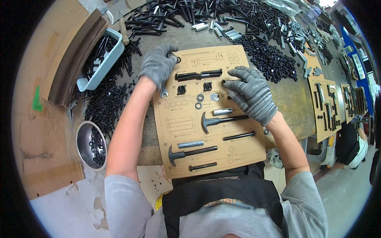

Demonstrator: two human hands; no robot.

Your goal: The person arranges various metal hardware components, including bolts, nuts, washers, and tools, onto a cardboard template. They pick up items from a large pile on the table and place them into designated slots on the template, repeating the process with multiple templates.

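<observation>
My left hand [158, 65], in a grey knitted glove, is closed at the upper left of a brown printed card [182, 141]. Black nuts [178, 60] show at its fingertips. An open-end wrench [164, 91] pokes out under its wrist; whether the hand touches it is hidden. My right hand [254, 95], gloved alike, spreads its fingers over the card's right side, beside small black bolts partly covered. On the card lie long black bolts [198, 74], two bunches of short bolts [181, 89], washers [200, 97], silver sleeves [222, 112] and black hook-headed rods [205, 122].
Heaped black rods [190, 12] and black nuts [270, 59] cover the far bench. Leftward are a light blue bin [105, 63], a pile of small bolts [103, 105] and a metal bowl [79, 142]. More filled cards [323, 133] stand right, with a person [357, 146] beyond.
</observation>
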